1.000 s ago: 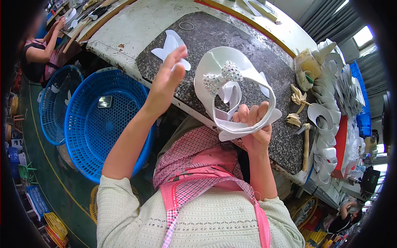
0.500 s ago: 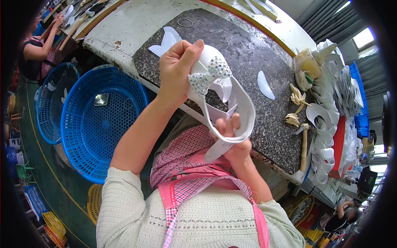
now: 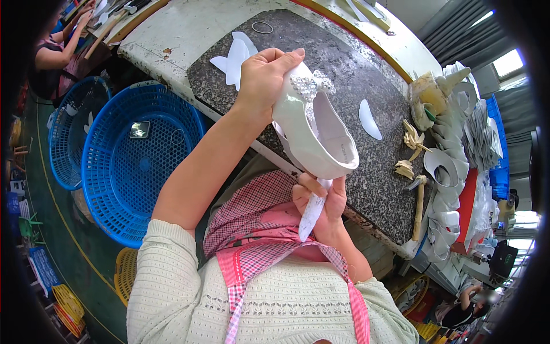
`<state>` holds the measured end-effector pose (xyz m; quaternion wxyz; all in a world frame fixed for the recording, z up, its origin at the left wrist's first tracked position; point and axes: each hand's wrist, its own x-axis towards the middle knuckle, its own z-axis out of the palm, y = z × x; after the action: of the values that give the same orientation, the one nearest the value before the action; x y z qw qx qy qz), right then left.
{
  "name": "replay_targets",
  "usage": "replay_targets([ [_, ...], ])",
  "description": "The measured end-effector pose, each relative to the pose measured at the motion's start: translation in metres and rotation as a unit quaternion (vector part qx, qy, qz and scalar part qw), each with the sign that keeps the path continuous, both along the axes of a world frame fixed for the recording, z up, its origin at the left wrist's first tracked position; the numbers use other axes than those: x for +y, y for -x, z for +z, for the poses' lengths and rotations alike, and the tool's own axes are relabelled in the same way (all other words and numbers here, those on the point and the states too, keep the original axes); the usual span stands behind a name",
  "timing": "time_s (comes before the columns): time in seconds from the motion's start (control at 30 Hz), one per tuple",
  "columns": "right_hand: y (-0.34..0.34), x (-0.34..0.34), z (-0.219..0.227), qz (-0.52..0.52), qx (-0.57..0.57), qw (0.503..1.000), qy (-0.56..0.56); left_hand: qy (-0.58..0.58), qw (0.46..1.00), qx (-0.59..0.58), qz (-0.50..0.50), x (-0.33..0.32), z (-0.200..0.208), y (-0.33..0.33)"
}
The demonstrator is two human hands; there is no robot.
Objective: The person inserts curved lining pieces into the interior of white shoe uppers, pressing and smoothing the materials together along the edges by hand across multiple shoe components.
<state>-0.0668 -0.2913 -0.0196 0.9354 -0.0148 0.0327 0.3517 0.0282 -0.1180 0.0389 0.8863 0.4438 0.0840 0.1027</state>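
A white, glossy shoe upper [image 3: 302,140] with a sparkling bow [image 3: 312,85] is held up over the table's near edge. My left hand [image 3: 263,80] is closed round its toe end, thumb on top. The heel end, with its pale lining showing, points down toward me. Just below that end, my right hand [image 3: 323,209] is closed with a white strip-like piece [image 3: 311,217] between its fingers. Faint marks show on this piece. Whether it is joined to the upper, I cannot tell.
White curved pieces [image 3: 238,57], a single one [image 3: 369,119] and a ring [image 3: 262,27] lie on the dark stone slab [image 3: 366,172]. A hammer [image 3: 419,206] and stacked shoe parts [image 3: 450,189] are at right. Blue baskets [image 3: 94,198] stand left; a person [image 3: 54,57] works beyond.
The upper has turned, so its outer side now faces up and the heel is lower. My right hand has come out of the opening and moved below the heel end.
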Motion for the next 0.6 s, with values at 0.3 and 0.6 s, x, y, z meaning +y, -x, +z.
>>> replay_targets([
  [0.3,-0.02,-0.024,0.004,-0.163,-0.341,0.87,0.316,-0.105,0.982,-0.154,0.037,0.014,-0.011,0.012],
  [0.6,-0.018,-0.032,0.041,-0.163,-0.32,0.858,0.366,-0.044,0.985,-0.094,-0.135,0.023,-0.033,0.014],
])
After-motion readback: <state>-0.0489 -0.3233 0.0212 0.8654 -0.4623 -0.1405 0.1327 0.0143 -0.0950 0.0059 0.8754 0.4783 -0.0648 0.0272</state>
